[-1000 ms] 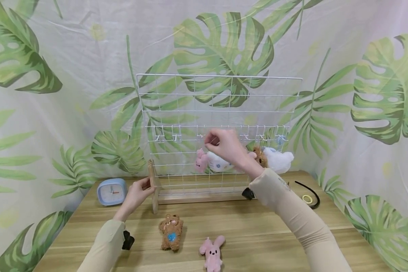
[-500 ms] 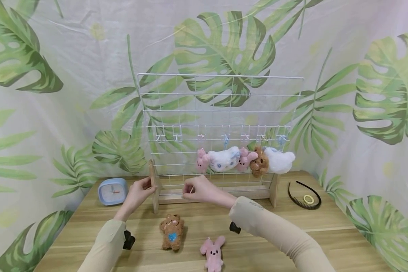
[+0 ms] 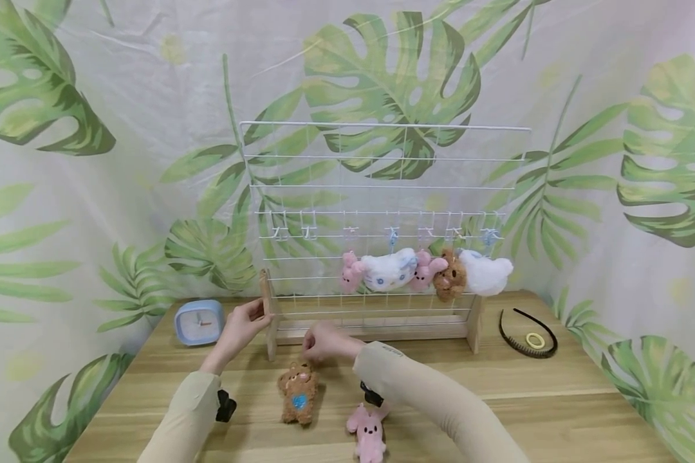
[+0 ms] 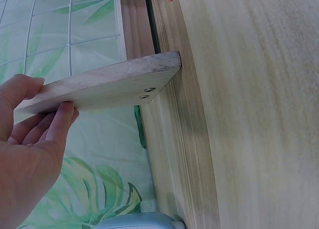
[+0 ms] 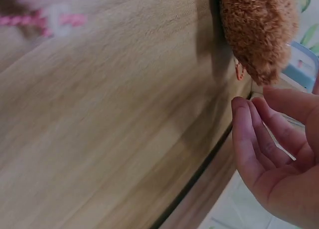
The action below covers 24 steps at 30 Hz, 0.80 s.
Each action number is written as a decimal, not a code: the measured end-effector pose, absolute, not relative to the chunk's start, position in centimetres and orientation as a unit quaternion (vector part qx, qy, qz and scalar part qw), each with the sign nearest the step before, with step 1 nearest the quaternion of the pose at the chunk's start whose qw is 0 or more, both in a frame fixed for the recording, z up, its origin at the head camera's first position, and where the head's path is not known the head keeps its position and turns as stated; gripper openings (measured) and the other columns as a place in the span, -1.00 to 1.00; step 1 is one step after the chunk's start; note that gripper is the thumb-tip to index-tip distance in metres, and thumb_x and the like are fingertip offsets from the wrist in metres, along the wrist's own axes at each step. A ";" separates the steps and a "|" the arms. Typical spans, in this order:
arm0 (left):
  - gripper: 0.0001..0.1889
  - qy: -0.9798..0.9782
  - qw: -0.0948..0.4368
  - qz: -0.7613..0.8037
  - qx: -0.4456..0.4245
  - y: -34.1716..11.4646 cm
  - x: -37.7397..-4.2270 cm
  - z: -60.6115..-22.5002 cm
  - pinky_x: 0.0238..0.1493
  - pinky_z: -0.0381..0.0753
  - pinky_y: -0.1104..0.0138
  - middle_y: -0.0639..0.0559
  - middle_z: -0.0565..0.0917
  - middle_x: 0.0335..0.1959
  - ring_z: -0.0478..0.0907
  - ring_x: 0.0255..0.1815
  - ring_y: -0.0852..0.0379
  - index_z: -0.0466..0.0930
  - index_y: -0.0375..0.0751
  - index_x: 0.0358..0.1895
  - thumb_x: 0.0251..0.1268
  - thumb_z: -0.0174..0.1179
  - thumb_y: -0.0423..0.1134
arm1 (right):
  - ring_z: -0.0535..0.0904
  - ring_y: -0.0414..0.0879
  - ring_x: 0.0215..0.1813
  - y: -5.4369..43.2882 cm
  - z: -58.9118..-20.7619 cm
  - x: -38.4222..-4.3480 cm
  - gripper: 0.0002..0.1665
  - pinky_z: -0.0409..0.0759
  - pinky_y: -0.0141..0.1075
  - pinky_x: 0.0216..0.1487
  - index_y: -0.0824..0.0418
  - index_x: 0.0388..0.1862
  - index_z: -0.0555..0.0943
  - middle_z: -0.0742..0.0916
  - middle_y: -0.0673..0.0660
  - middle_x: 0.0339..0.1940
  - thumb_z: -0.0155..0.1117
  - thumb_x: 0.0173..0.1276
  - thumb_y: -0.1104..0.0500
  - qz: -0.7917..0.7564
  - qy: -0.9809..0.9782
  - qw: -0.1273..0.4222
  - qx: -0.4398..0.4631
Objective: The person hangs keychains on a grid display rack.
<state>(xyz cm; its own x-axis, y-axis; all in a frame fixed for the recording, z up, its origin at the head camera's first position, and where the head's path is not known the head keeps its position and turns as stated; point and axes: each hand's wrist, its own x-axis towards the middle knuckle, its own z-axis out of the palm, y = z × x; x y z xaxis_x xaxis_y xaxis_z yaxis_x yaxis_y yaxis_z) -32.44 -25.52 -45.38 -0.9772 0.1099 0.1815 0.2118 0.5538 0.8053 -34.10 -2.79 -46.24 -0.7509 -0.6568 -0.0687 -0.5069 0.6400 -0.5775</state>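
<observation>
My left hand (image 3: 240, 329) grips the wooden side post (image 4: 124, 79) of a white wire grid rack, thumb on one face and fingers on the other. A brown plush bear keychain (image 3: 297, 395) with a blue heart on its belly lies on the table in front of the rack. My right hand (image 3: 327, 342) is right at the bear's head, thumb and fingertips apart with nothing between them. Below the bear's head shows a small orange-red bead chain loop (image 5: 239, 69), close to my fingertips. A pink plush bunny keychain (image 3: 369, 437) lies nearer, under my right forearm.
Several plush keychains hang from the hooks, among them a white cat head (image 3: 389, 271) and another brown bear (image 3: 450, 280). Two bare hooks (image 3: 308, 233) are at the left. A blue clock (image 3: 199, 323) stands left; a black headband (image 3: 527, 350) and yellow ring (image 3: 535, 341) lie right.
My right hand has come down from the hooks, moving left and toward me to the bear on the table. My left hand has stayed on the post.
</observation>
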 end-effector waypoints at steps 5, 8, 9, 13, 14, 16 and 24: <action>-0.41 -0.878 0.053 -0.467 -0.092 -25.4 -32.5 -45.7 0.22 0.62 0.00 -0.45 0.48 0.32 0.47 0.34 -0.32 0.26 -0.49 0.44 0.48 0.13 -0.24 | 0.37 -0.40 -0.72 -3.9 -46.8 -33.9 -0.86 0.38 -0.60 -0.61 0.22 -0.51 0.80 0.64 -0.08 -0.74 0.41 0.23 0.26 -0.237 0.911 0.130 -0.312; -0.42 -0.875 0.053 -0.472 -0.093 -25.3 -32.4 -45.7 0.24 0.61 -0.02 -0.45 0.47 0.32 0.47 0.34 -0.33 0.27 -0.49 0.43 0.48 0.13 -0.24 | 0.37 -0.40 -0.73 -4.4 -47.0 -33.8 -0.85 0.38 -0.60 -0.63 0.21 -0.52 0.80 0.66 -0.06 -0.74 0.44 0.23 0.22 -0.229 0.918 0.132 -0.295; -0.42 -0.874 0.054 -0.473 -0.093 -25.3 -32.4 -45.7 0.24 0.60 -0.03 -0.45 0.47 0.32 0.46 0.35 -0.33 0.27 -0.49 0.43 0.48 0.12 -0.24 | 0.38 -0.40 -0.73 -4.5 -47.0 -33.8 -0.85 0.39 -0.60 -0.64 0.21 -0.52 0.80 0.68 -0.05 -0.73 0.46 0.22 0.21 -0.230 0.920 0.131 -0.288; -0.43 -0.872 0.058 -0.476 -0.094 -25.4 -32.4 -45.6 0.25 0.60 -0.03 -0.46 0.48 0.32 0.47 0.35 -0.33 0.29 -0.50 0.42 0.48 0.12 -0.25 | 0.41 -0.37 -0.73 -4.9 -47.1 -33.7 -0.83 0.41 -0.59 -0.66 0.20 -0.56 0.79 0.74 0.00 -0.69 0.49 0.20 0.19 -0.227 0.927 0.124 -0.271; -0.44 -0.872 0.059 -0.476 -0.094 -25.4 -32.4 -45.6 0.25 0.59 -0.02 -0.45 0.48 0.32 0.47 0.35 -0.32 0.29 -0.50 0.42 0.48 0.13 -0.25 | 0.42 -0.36 -0.74 -4.9 -47.1 -33.7 -0.82 0.41 -0.58 -0.66 0.20 -0.58 0.79 0.75 0.02 -0.68 0.50 0.19 0.19 -0.226 0.928 0.123 -0.268; -0.43 -0.873 0.061 -0.474 -0.097 -25.5 -32.4 -45.6 0.25 0.60 -0.02 -0.46 0.48 0.31 0.47 0.34 -0.32 0.29 -0.51 0.41 0.48 0.13 -0.25 | 0.41 -0.35 -0.74 -5.1 -47.2 -33.7 -0.80 0.40 -0.58 -0.67 0.21 -0.61 0.78 0.75 0.04 -0.68 0.49 0.19 0.19 -0.225 0.930 0.121 -0.265; -0.45 -0.874 0.066 -0.471 -0.095 -25.6 -32.6 -45.5 0.25 0.60 -0.03 -0.44 0.50 0.30 0.49 0.33 -0.31 0.31 -0.48 0.41 0.47 0.12 -0.27 | 0.24 -0.28 -0.80 -5.8 -47.1 -34.1 -0.40 0.25 -0.48 -0.72 0.09 -0.95 0.39 0.40 -0.09 -0.92 0.39 0.24 0.28 -0.236 0.928 0.141 -0.252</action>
